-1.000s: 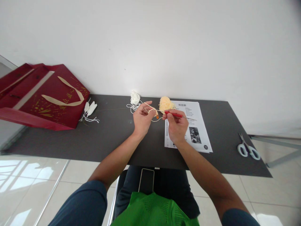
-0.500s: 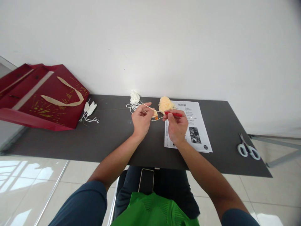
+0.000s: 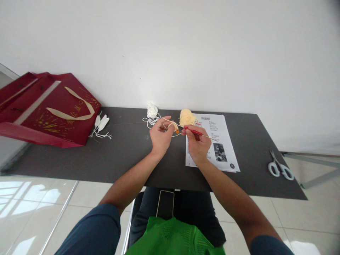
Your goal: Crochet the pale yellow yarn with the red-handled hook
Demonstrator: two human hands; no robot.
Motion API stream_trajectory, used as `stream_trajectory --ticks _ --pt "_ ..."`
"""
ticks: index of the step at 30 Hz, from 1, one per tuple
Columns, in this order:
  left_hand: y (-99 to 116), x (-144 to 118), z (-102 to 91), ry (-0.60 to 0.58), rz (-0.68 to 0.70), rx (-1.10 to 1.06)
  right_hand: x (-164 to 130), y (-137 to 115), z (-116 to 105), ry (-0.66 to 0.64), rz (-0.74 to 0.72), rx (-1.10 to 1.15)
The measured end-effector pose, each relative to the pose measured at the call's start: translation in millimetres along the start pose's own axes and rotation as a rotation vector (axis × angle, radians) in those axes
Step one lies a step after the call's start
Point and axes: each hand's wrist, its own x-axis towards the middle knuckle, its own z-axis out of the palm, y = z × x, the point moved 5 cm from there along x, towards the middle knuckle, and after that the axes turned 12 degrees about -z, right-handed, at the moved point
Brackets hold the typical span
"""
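- Here the left hand (image 3: 159, 136) pinches the small yellow crochet piece (image 3: 174, 126); keep its yarn taut.
- The right hand (image 3: 197, 145) grips the red crochet hook (image 3: 195, 131); work its tip gently.

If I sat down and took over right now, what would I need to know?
Left hand: pinches a small yellow crochet piece with an orange marker, yarn strand over the fingers.
Right hand: grips the red-handled crochet hook, tip at the piece.
Yellow yarn ball lies just behind on the dark table, beside the pattern sheet. Scissors lie far right.
Done: only a small start. Left: most of the crocheting, by the look of it.
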Motion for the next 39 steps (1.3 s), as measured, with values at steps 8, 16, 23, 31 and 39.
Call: stream_trajectory --ticks 8,16,23,31,39 --pt "1.5 -0.7 0.0 0.029 -0.032 0.062 5.0 11.9 -1.5 0.007 0.082 0.152" --pt "2.4 -3.6 3.2 -0.008 -0.075 -0.012 7.1 22.1 5.4 0.036 0.342 0.435" --pt "2.0 -6.3 5.3 -0.05 -0.072 -0.046 -2.9 25.9 10.8 0.048 0.436 0.422" --pt "0.4 -7.2 6.5 -0.084 -0.094 -0.107 1.1 23.9 10.8 0.061 0.393 0.459" --pt "4.1 -8.4 4.4 -0.031 -0.055 -0.007 1.8 23.9 10.6 0.029 0.435 0.499"
